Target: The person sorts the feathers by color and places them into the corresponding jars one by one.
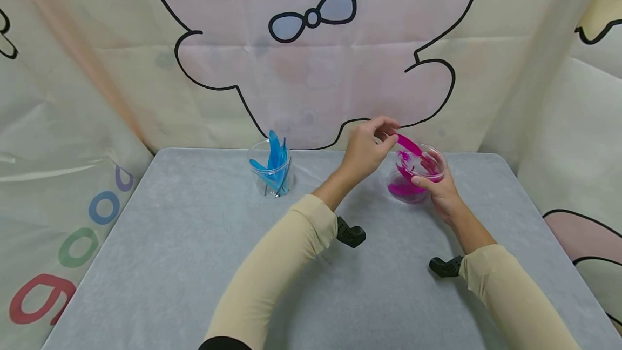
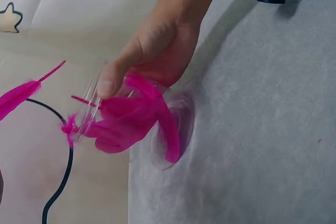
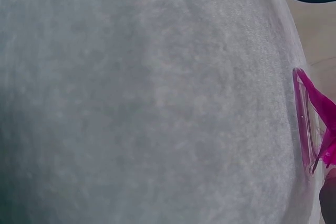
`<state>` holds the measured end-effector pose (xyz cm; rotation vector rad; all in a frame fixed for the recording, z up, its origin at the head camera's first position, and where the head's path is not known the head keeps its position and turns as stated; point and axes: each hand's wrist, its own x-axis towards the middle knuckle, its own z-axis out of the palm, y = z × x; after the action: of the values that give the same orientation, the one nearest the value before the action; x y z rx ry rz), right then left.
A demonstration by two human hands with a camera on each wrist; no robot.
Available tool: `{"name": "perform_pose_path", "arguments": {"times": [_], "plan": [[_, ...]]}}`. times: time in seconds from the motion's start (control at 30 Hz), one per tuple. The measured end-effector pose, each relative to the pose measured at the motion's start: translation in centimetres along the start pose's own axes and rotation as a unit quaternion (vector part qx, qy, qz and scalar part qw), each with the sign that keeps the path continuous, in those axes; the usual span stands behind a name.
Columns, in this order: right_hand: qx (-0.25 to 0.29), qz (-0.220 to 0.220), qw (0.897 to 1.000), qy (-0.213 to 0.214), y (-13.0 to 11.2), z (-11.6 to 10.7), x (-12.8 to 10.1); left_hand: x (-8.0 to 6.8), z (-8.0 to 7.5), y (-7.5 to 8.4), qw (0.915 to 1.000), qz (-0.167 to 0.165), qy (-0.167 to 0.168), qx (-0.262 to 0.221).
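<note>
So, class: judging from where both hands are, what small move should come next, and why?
Probably lower the pink feather into the clear cup. The left hand pinches it just above the rim, the right hand holds the cup steady, and other pink feathers already sit inside.

A magenta feather (image 1: 407, 144) is pinched in the left hand's fingers (image 1: 384, 135); more magenta feathers fill the clear cup (image 1: 417, 173) under the right hand's fingers (image 1: 421, 180). Well left of both, blue feathers (image 1: 275, 163). The tabletop (image 1: 194, 263) is pale grey, the sleeves (image 1: 277, 269) beige.
</note>
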<state>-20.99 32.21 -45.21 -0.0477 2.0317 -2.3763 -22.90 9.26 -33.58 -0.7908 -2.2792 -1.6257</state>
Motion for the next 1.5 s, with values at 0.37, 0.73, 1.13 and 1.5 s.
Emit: {"name": "perform_pose_path", "arguments": {"times": [0.37, 0.73, 1.13, 1.5], "plan": [[0.011, -0.016, 1.000, -0.005, 0.0, 0.5, -0.1, -0.1, 1.1, 0.1, 0.9933, 0.012, -0.047, 0.104], [-0.008, -0.007, 1.000, -0.008, 0.1, 0.6, -0.1, -0.3, 2.1, 0.4, 0.9751, 0.033, -0.080, 0.204], [0.018, -0.033, 0.999, -0.017, 0.5, 0.5, -0.1, -1.2, 3.5, 0.0, 0.9621, 0.079, -0.087, 0.246], [0.037, -0.043, 0.998, -0.019, 0.7, 0.0, -0.1, -0.9, 4.8, -0.4, 0.9754, 0.011, -0.106, 0.193]]}}
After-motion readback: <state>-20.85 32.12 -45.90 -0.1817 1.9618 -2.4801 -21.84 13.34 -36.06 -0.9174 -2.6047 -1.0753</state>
